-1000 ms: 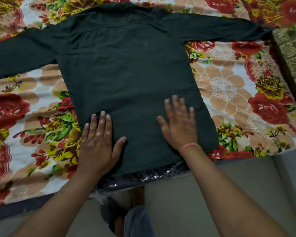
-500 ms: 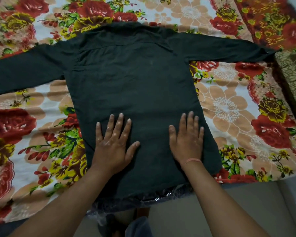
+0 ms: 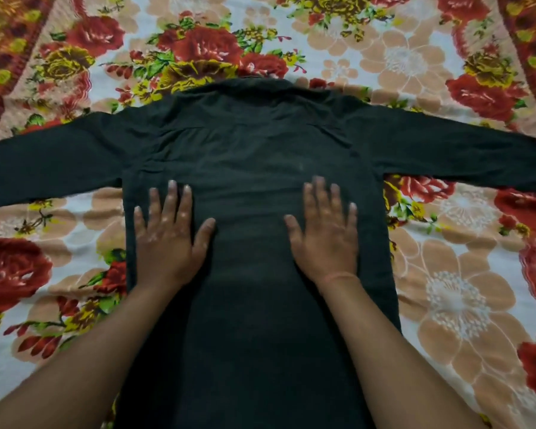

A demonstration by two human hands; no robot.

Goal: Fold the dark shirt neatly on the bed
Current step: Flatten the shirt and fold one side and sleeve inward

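The dark shirt [image 3: 251, 144] lies spread flat and back-up on the bed, its collar at the far end and both long sleeves stretched out to the left and right. My left hand [image 3: 167, 236] presses flat on the left half of the shirt's back, fingers straight and spread. My right hand [image 3: 325, 230] lies flat on the right half, level with the left, with a thin pink band at its wrist. Both palms rest on the cloth at mid-back, below the yoke seam. The shirt's hem is out of the frame.
A floral bedsheet [image 3: 446, 274] with red, yellow and peach flowers covers the bed on all sides of the shirt. The sleeves reach close to both side edges of the view.
Both flat hands have slid up the shirt's back from near the hem toward the shoulders. The view has moved closer, so the bed edge and floor are out of sight.
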